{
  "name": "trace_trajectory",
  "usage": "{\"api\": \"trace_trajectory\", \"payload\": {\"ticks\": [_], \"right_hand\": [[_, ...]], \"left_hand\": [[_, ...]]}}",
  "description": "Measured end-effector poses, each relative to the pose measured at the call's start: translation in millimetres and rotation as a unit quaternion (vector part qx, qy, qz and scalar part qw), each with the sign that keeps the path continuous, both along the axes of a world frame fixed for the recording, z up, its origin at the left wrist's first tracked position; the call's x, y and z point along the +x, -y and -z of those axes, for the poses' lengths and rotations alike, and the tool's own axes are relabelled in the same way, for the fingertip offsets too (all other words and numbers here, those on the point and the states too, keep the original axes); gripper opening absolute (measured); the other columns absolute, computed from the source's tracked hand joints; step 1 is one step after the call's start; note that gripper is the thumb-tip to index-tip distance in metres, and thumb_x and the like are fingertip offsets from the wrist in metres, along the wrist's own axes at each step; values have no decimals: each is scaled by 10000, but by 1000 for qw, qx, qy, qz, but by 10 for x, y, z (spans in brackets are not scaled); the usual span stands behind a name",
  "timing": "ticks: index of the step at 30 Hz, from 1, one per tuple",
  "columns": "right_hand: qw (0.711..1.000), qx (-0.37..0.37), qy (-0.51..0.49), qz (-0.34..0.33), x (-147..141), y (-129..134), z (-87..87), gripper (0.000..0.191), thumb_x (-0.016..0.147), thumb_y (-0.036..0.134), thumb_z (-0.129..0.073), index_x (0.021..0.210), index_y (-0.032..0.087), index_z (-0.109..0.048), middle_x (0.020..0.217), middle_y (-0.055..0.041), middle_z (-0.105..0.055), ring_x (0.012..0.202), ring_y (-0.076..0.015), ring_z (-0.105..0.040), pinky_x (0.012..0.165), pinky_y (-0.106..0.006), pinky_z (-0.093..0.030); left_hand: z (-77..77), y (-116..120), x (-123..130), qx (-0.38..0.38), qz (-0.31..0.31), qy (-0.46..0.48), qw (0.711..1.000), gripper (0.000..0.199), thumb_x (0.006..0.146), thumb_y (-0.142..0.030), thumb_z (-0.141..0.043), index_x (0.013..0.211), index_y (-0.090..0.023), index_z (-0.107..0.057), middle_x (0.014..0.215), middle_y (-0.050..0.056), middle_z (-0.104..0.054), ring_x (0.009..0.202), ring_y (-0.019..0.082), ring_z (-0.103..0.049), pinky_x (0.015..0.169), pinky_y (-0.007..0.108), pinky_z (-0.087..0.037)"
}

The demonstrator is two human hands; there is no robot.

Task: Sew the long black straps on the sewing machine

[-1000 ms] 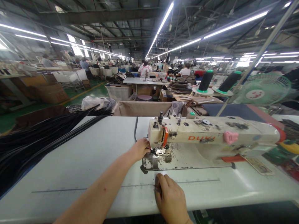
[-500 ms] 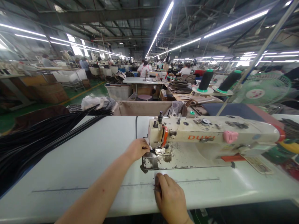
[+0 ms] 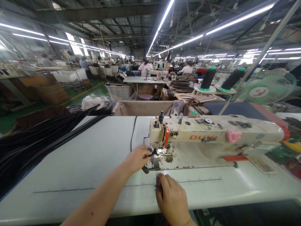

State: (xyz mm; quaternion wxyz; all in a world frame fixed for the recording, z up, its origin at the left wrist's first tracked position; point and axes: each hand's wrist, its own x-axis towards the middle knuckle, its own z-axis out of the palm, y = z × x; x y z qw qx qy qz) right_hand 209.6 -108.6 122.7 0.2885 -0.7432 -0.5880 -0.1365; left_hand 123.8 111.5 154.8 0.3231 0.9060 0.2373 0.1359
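Note:
My left hand (image 3: pixel 137 158) is just left of the presser foot (image 3: pixel 162 151) of a cream sewing machine (image 3: pixel 188 135). Its fingers pinch a narrow black strip (image 3: pixel 133 133), which curves back over the table to the far edge. The end by the needle is partly hidden by the fingers. My right hand (image 3: pixel 172 196) rests near the table's front edge, below the machine bed, with its fingers curled closed. A small dark bit shows at its fingertips, too unclear to name.
A heap of long black strips (image 3: pixel 47 138) covers the left of the white table (image 3: pixel 105 163). A ruler scale (image 3: pixel 77 190) runs along the front. Behind stand a fabric-lined bin (image 3: pixel 145 108), thread cones (image 3: pixel 208 78) and a green fan (image 3: pixel 270 88). People work further back.
My left hand has shifted slightly down and toward me beside the presser foot. The black strip behind it has bowed to the left. My right hand stays nearly in place.

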Motion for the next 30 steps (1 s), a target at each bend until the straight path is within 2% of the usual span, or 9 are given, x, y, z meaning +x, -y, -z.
{"api": "trace_trajectory", "payload": {"ticks": [8,12,17,20,23,25,27,28,30], "right_hand": [[1000,8,3,3,-3,-12,22,416,759,35,-516,1146,172,-581,889,-33,-589,782,-207,-519,714,-325,-346],[1000,10,-6,-2,-4,0,5,385,780,49,-506,1137,180,-572,876,-31,-581,770,-205,-518,701,-318,-346],[997,37,-59,-28,13,29,-33,363,812,61,-468,1142,188,-552,858,-22,-571,760,-196,-535,683,-297,-368],[993,55,-96,-37,46,37,-38,376,800,53,-440,1129,199,-548,848,-20,-572,756,-192,-550,667,-285,-379],[989,63,-134,-25,57,43,20,396,772,43,-421,1102,213,-557,831,-17,-576,753,-189,-571,653,-278,-394],[986,67,-152,-12,52,48,95,375,744,52,-443,1054,220,-571,819,-14,-585,740,-185,-585,643,-275,-412],[985,72,-160,-3,65,50,172,337,686,76,-518,984,220,-580,823,-9,-612,734,-179,-605,648,-273,-440],[984,71,-162,0,82,53,197,273,702,101,-571,946,222,-587,812,-2,-620,721,-174,-609,627,-264,-447],[981,20,-192,2,123,67,198,136,855,193,-652,983,235,-631,901,-1,-654,796,-171,-633,681,-261,-503]], "left_hand": [[-16,73,56,-24,-40,-7,999,165,851,-104,-708,975,-178,-786,965,33,-637,773,142,-609,777,282,-503],[17,280,84,-13,-67,-5,998,111,859,-109,-697,929,-165,-762,978,48,-613,834,169,-611,804,302,-505],[29,610,194,-22,-130,-16,991,214,840,-167,-736,1047,-117,-722,1114,101,-590,864,179,-624,880,306,-529],[-18,699,291,-30,-148,-40,988,203,885,-175,-658,1058,-80,-706,1126,134,-584,850,175,-636,887,283,-536],[-22,715,317,-6,-136,-76,988,244,903,-122,-538,1072,-96,-712,1125,141,-609,976,206,-659,961,287,-518],[53,707,271,26,-116,-94,988,346,901,-113,-466,1152,-117,-704,1145,143,-634,1046,230,-668,991,322,-515],[190,663,205,47,-100,-99,989,449,883,-125,-428,1268,-127,-659,1202,148,-650,1063,243,-686,968,350,-538],[267,623,180,53,-84,-94,991,451,864,-143,-448,1260,-155,-664,1181,130,-673,1090,249,-687,966,352,-546],[388,517,161,77,-40,-76,993,386,787,-220,-581,1146,-296,-701,1010,24,-733,1065,273,-702,960,391,-563]]}}
